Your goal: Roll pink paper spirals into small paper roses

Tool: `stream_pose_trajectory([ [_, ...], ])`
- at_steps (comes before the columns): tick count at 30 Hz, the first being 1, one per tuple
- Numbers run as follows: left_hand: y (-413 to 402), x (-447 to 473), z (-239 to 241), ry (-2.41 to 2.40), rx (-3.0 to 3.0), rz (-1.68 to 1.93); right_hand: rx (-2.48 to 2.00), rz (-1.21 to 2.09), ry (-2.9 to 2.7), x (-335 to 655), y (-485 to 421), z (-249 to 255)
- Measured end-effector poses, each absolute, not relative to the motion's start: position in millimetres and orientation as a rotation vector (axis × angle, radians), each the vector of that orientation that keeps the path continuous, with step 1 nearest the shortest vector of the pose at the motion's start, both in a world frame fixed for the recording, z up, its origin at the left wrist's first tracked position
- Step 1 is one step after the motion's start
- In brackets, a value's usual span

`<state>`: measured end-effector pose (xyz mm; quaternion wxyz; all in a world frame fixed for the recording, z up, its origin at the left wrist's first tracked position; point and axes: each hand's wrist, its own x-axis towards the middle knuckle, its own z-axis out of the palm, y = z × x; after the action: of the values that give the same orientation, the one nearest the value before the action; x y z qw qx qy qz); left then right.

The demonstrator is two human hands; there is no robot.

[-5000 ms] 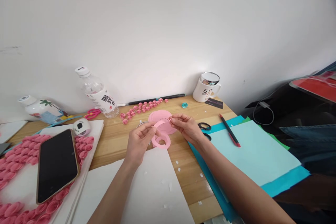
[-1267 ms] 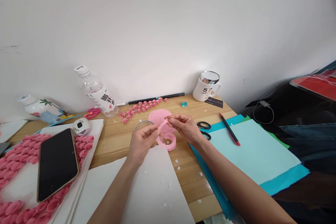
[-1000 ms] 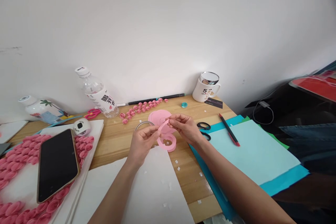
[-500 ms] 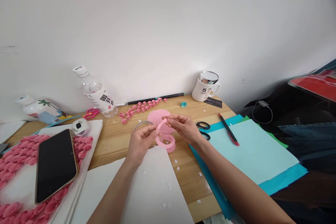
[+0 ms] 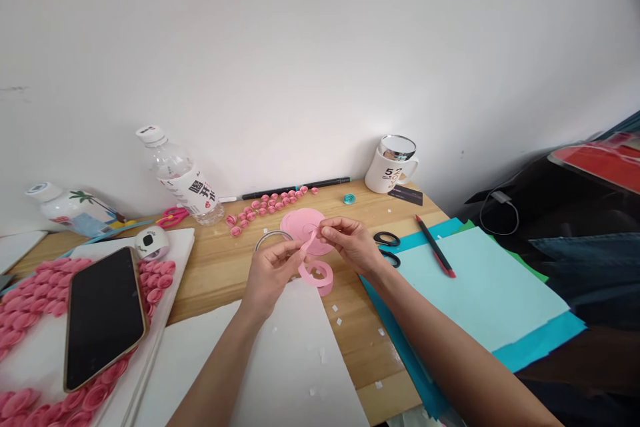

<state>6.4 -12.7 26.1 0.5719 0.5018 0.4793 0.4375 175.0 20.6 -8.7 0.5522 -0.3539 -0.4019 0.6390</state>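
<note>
Between my two hands stretches a pink paper strip [image 5: 316, 273], its lower part curling in a spiral over the table. My left hand [image 5: 270, 273] pinches the strip partway along. The fingertips of my right hand [image 5: 350, 240] are closed on its upper end. Just behind my hands lies a stack of pink paper circles [image 5: 295, 219]. A silvery ring [image 5: 267, 235], perhaps a roll of tape, is partly hidden by my left hand. Several small rolled pink paper roses [image 5: 273, 202] sit in rows farther back, and a teal paper coil [image 5: 349, 199] lies to their right.
White paper [image 5: 280, 353] lies under my forearms. On the left, a phone [image 5: 106, 320] rests on a board of pink roses near a plastic bottle [image 5: 185, 177]. To the right are black-handled scissors [image 5: 387, 239], blue paper [image 5: 480, 287], a pen [image 5: 435, 245] and a mug [image 5: 387, 170].
The strip between my fingers has gone from an arched loop to a straighter, narrower slanting line. My right fingers have shifted slightly right.
</note>
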Motion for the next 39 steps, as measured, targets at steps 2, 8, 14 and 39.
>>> stream_pose_trajectory([
  [2, -12.1, 5.4, 25.6, 1.14, 1.185, 1.035, -0.827, 1.54, -0.968, 174.9, 19.8, -6.4],
  [8, -12.0, 4.9, 26.5, 1.131, 1.16, 1.033, -0.83, 1.531, -0.944, 176.3, 20.4, -5.7],
  [14, -12.6, 6.2, 26.3, 1.116, 1.164, 1.02, -0.818, 1.504, -0.977, 176.7, 21.4, -10.5],
  [39, -12.1, 5.9, 24.7, 1.138, 1.189, 1.03, -0.811, 1.518, -0.957, 176.1, 20.7, -10.1],
])
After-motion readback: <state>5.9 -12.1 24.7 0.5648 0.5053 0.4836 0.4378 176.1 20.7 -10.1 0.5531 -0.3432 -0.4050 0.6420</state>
